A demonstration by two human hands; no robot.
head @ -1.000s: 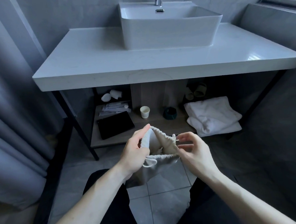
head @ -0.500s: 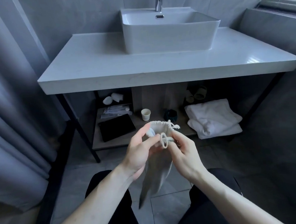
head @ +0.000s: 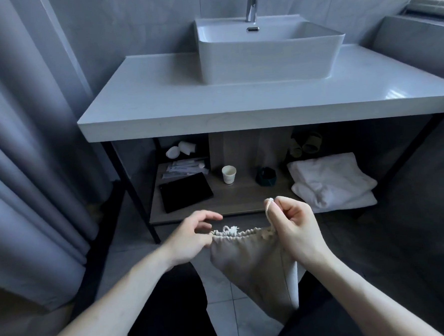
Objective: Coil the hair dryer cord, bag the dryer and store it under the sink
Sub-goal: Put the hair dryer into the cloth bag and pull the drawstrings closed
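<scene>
Drawstring bag (head: 249, 257) strung between my two hands, mouth gathered nearly shut.

I see its mouth running left to right, body hanging down below my wrists. My right hand (head: 296, 230) pinches the drawstring loop (head: 269, 206); my left hand (head: 194, 237) pinches the opposite rim corner. The shelf (head: 233, 201) lies just beyond both hands; no dryer is visible.

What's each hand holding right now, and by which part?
Right hand pinches the white drawstring loop of the beige cloth drawstring bag. Left hand pinches the bag's gathered rim at its left end.
</scene>
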